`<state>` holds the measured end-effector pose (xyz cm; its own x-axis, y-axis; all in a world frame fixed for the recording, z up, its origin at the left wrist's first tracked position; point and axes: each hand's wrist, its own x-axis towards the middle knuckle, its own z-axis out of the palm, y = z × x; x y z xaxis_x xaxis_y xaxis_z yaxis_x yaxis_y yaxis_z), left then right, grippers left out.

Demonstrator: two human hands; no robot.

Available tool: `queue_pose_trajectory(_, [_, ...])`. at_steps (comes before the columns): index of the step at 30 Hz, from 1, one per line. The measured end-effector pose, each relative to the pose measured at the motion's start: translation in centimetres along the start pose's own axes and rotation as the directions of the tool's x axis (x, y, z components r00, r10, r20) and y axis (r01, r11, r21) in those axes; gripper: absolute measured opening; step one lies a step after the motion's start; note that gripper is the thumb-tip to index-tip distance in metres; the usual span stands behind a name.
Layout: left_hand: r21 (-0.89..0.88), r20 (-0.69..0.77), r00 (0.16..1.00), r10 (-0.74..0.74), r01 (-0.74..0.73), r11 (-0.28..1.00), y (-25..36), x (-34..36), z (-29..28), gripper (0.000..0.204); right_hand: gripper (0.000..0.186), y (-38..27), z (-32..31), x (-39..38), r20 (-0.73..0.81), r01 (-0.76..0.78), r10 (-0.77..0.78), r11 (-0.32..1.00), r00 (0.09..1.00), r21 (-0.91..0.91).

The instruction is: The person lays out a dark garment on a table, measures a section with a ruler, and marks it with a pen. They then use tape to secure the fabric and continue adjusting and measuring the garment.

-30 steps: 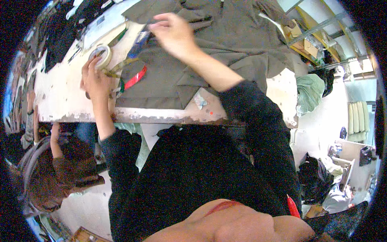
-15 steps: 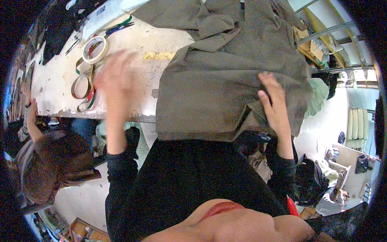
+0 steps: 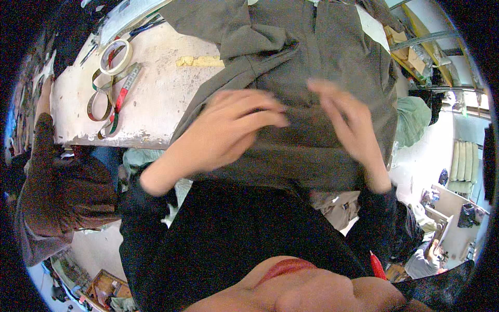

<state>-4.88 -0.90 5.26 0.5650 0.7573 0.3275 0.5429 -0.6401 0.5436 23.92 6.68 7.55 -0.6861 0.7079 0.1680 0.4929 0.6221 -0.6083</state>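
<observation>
A brown-grey cloth garment [image 3: 332, 57] spreads over the table and hangs over its near edge in front of me. My left hand [image 3: 228, 125] is over the left part of the cloth, fingers stretched and slightly apart, holding nothing I can see. To the right, my right hand [image 3: 351, 117] hovers on or just above the same cloth. Its fingers are extended, thumb apart, and the fingertips are blurred. Whether either palm presses on the fabric I cannot tell. A loose fold bunches up in the cloth beyond my left hand.
On the worn white table [image 3: 150, 93] at left lie a roll of tape [image 3: 128, 56], a curled tape measure [image 3: 125, 96] and a yellow strip [image 3: 195, 61]. Another person in a brown top [image 3: 73, 192] works at the far left. A pale green bag [image 3: 413, 119] sits at right.
My left hand has swung right, from above the bare table onto the cloth. My right hand has shifted slightly. The cloth's left edge and near fold have changed shape.
</observation>
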Motion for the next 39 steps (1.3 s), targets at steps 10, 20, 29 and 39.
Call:
queue_pose_trajectory(10, [0.426,-0.336,0.795,-0.504,0.606,0.672,-5.3,0.1,-2.4,0.050,0.061,4.0,3.5,2.9,0.096,-0.114,0.187,0.857,0.978,-0.502])
queue_pose_trajectory(20, [0.115,-0.040,0.827,-0.560,0.561,0.820,-7.1,5.2,0.5,0.097,0.052,8.3,4.1,11.3,-0.071,-0.091,0.061,0.792,0.996,-0.604])
queue_pose_trajectory(29, [0.219,-0.068,0.887,-0.457,0.460,0.860,-8.9,4.0,0.5,0.091,0.054,11.7,3.7,11.0,-0.114,-0.152,0.104,0.784,0.988,-0.602])
queue_pose_trajectory(39, [0.443,-0.794,0.608,0.009,0.568,0.694,-13.9,-0.4,-9.2,0.036,0.055,12.1,3.4,11.4,-0.114,-0.139,0.089,0.795,0.990,-0.590])
